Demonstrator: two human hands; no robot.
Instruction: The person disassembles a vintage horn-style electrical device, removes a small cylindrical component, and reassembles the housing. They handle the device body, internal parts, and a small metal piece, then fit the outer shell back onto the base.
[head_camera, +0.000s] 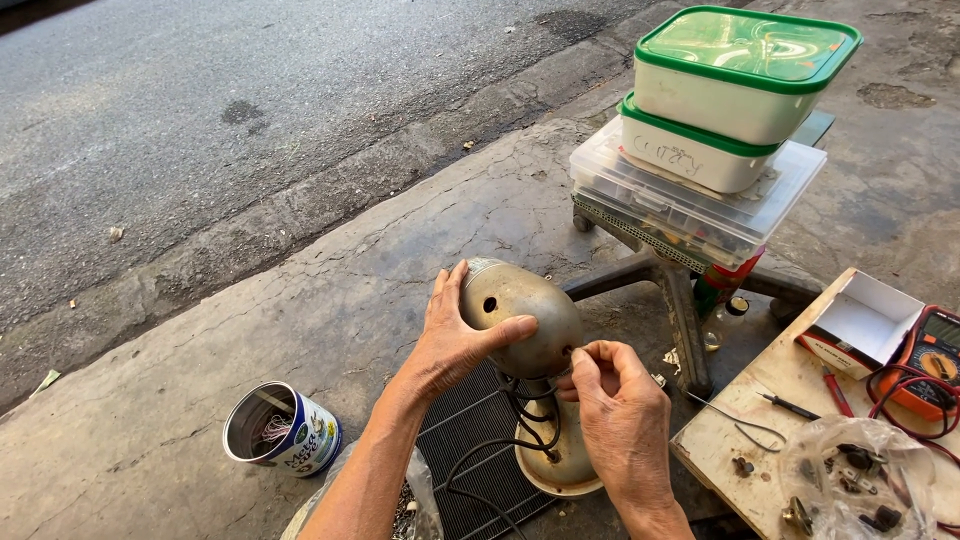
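Note:
My left hand (455, 340) wraps around the rounded grey metal motor housing (520, 315) of a small fan, thumb across its front. The housing sits on a neck above a dished cream base (560, 465), with black wires (525, 415) hanging beneath it. My right hand (620, 415) is pinched at the housing's lower right side, fingertips closed on something too small to make out. A black ribbed panel (470, 440) lies under the base on the concrete.
An open tin can (280, 430) stands at the left. Stacked green-lidded plastic boxes (740, 70) rest on a chair base (665, 285) behind. At the right, a wooden board (730, 440) carries a multimeter (930, 360), a small cardboard box (860, 320), screwdrivers and a plastic bag of parts (850, 480). A road runs at the far left.

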